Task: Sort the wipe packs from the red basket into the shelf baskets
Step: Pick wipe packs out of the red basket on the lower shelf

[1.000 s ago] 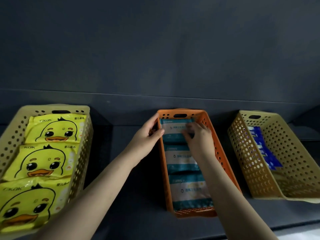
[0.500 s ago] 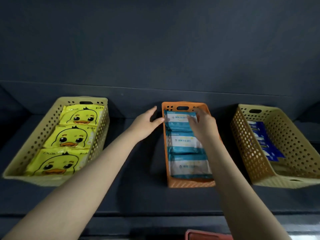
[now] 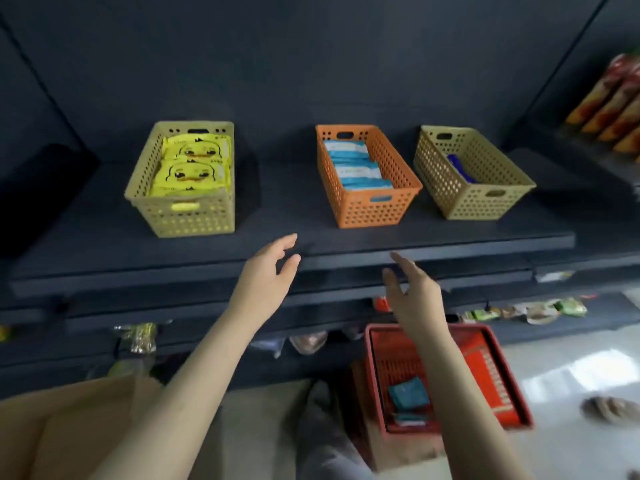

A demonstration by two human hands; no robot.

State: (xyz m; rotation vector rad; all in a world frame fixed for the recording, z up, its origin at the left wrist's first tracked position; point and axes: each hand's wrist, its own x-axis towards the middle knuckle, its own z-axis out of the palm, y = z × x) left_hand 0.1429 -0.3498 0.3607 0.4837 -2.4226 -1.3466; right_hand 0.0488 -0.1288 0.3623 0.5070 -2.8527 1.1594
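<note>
Three baskets stand on a dark shelf (image 3: 284,247). The left tan basket (image 3: 194,216) holds yellow duck wipe packs (image 3: 194,164). The orange basket (image 3: 374,209) in the middle holds teal and white wipe packs (image 3: 353,164). The right tan basket (image 3: 474,202) holds blue packs (image 3: 459,166). The red basket (image 3: 491,372) sits on the floor at the lower right with a teal pack (image 3: 408,393) inside. My left hand (image 3: 266,278) and my right hand (image 3: 412,292) hang in front of the shelf edge, both with fingers apart and holding nothing.
Snack bags (image 3: 616,105) fill a shelf at the upper right. Small packets (image 3: 526,310) and a yellow-green bag (image 3: 136,337) lie on lower shelves. The light floor (image 3: 575,375) spreads to the right of the red basket.
Both hands have left the orange basket and drawn back below the shelf edge. The view has pulled away and tilted down, so the red basket on the floor now shows.
</note>
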